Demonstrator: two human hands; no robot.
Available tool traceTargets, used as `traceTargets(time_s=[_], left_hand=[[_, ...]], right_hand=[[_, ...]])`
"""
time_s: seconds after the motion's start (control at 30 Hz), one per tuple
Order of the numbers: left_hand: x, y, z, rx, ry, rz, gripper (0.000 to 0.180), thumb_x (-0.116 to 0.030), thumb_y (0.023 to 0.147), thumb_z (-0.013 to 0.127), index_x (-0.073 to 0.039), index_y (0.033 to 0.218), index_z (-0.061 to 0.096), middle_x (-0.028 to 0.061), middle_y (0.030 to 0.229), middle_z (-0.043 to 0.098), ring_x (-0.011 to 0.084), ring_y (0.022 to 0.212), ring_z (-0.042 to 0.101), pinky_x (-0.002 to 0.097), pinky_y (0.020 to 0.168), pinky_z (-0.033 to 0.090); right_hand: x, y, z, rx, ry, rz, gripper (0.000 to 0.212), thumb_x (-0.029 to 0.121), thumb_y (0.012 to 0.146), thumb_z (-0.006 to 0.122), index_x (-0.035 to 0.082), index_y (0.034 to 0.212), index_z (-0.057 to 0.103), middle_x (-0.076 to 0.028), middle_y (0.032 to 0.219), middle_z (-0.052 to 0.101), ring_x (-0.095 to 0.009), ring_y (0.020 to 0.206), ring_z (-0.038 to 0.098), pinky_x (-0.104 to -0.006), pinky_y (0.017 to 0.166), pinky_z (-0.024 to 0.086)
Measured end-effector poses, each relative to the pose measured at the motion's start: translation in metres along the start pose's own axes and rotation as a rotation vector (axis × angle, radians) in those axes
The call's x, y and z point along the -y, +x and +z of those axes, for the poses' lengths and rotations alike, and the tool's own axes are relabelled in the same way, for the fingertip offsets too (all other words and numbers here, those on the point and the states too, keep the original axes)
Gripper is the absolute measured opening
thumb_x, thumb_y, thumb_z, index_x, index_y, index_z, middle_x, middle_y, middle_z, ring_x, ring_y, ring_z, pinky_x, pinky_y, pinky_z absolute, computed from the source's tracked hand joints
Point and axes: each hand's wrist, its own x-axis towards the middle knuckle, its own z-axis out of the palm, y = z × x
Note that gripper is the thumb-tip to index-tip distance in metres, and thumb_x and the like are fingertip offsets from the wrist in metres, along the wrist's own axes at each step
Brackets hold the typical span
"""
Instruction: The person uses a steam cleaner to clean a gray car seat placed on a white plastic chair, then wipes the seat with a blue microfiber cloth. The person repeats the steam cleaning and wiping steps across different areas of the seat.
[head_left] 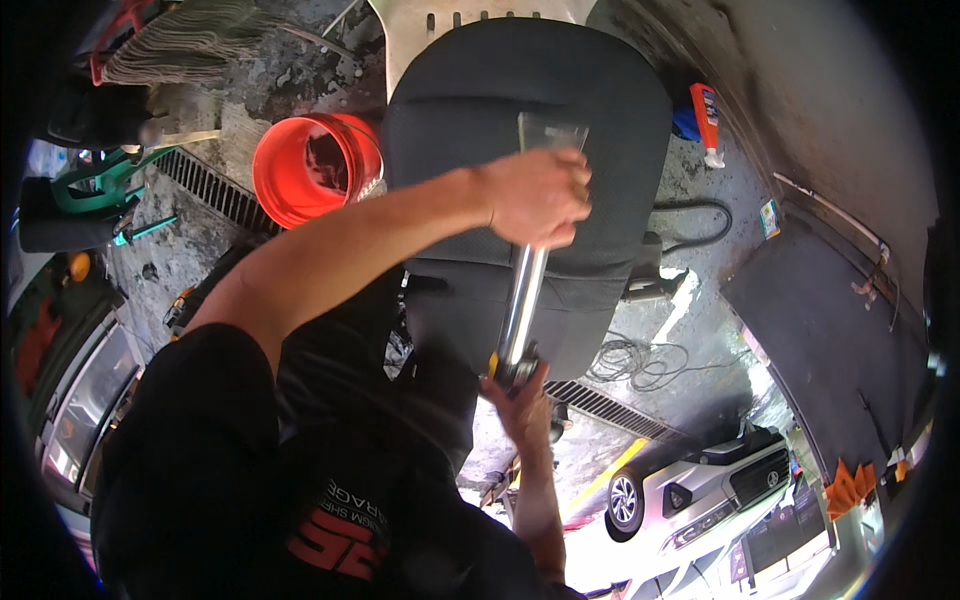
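A dark fabric car seat (460, 150) fills the middle of the view, its upper part over a beige slotted plastic panel (425, 25). Across it slants an upholstery extractor wand with a metal tube (524, 300) and a clear flat head (550, 132), which lies against the upper fabric. My left hand (545, 198) is closed round the tube just below that head. At the wand's lower end, my right hand (520, 402) grips the black and yellow handle part (514, 370); its fingers are partly hidden.
Left of the seat stands a red bucket (300, 170) beside a floor drain grate (215, 185). To the right are a red spray bottle (706, 120), a coiled cable (640, 362) and a dark board (830, 320). A light-coloured car (700, 500) is parked at lower right.
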Motion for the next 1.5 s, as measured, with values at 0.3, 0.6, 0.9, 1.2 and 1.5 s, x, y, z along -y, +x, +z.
traceTargets(time_s=[0.3,0.6,0.9,1.2,1.5], left_hand=[[0.059,-0.01,-0.001,0.076,0.046,-0.169,0.024,-0.021,0.089,0.065,-0.007,0.069,0.064,0.0096,0.074,0.066,0.0284,0.091,0.065,0.0429,0.112,0.045],[0.035,-0.028,0.031,0.185,0.002,-0.219,0.025,-0.02,0.091,0.062,-0.008,0.071,0.068,0.0069,0.073,0.068,0.0238,0.094,0.065,0.0419,0.118,0.041],[0.005,-0.046,0.063,0.253,-0.063,-0.249,0.026,-0.019,0.092,0.062,-0.009,0.069,0.068,0.0057,0.075,0.07,0.0235,0.094,0.064,0.0405,0.118,0.039],[-0.027,-0.063,0.102,0.131,-0.141,-0.193,0.018,-0.014,0.085,0.067,-0.007,0.069,0.063,0.006,0.073,0.065,0.0246,0.087,0.063,0.042,0.114,0.044],[-0.059,-0.074,0.133,0.151,-0.212,-0.2,0.02,-0.014,0.085,0.068,-0.007,0.068,0.062,0.0061,0.073,0.065,0.0249,0.087,0.063,0.0417,0.112,0.045]], right_hand=[[0.027,0.067,-0.002,-0.049,-0.105,-0.103,0.081,0.054,0.094,0.079,0.002,0.137,0.035,-0.033,0.1,0.074,-0.057,0.092,0.072,-0.0633,0.081,0.055],[0.005,0.039,0.021,-0.029,-0.151,-0.013,0.084,0.056,0.093,0.08,0.0,0.138,0.036,-0.032,0.101,0.075,-0.056,0.095,0.072,-0.0617,0.082,0.054],[-0.026,0.009,0.039,0.052,-0.129,0.051,0.086,0.057,0.094,0.078,-0.001,0.139,0.034,-0.03,0.092,0.076,-0.053,0.088,0.074,-0.0607,0.077,0.056],[-0.059,-0.025,0.056,0.058,-0.084,0.067,0.084,0.058,0.095,0.077,0.0,0.139,0.034,-0.028,0.093,0.077,-0.052,0.086,0.075,-0.0588,0.077,0.057],[-0.076,-0.055,0.061,0.14,-0.096,0.192,0.081,0.054,0.095,0.079,-0.002,0.136,0.037,-0.028,0.095,0.077,-0.051,0.089,0.075,-0.0581,0.079,0.057]])
